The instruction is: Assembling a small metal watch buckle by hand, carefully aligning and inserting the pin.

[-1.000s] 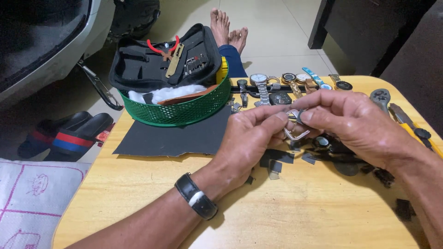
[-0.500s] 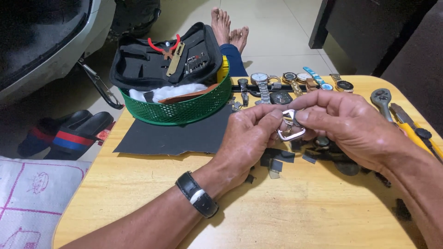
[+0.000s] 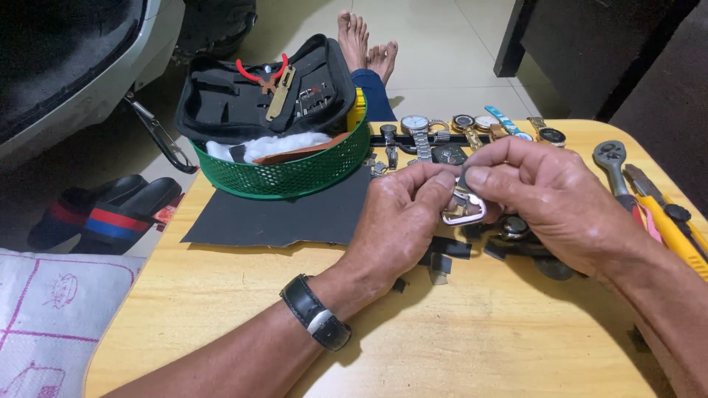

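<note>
Both hands meet over the middle of a round wooden table [image 3: 221, 295]. My left hand [image 3: 398, 221], with a black wristwatch on its wrist, and my right hand [image 3: 546, 199] pinch a small silver watch buckle with a dark strap piece [image 3: 463, 210] between their fingertips, held a little above the tabletop. Under the hands lie loose dark strap pieces [image 3: 442, 254] and a watch case [image 3: 516, 227].
A green mesh basket [image 3: 295, 173] with an open black tool case [image 3: 258, 96] stands at the back on a dark mat [image 3: 280, 217]. A row of wristwatches [image 3: 472, 129] lies behind the hands. A ratchet wrench [image 3: 612, 162] and yellow cutter [image 3: 675, 228] lie right. Someone's bare feet [image 3: 365, 40] rest beyond.
Both hands have lifted the buckle piece slightly and turned it, so the silver buckle now shows between the fingertips. The hands stay in about the same place.
</note>
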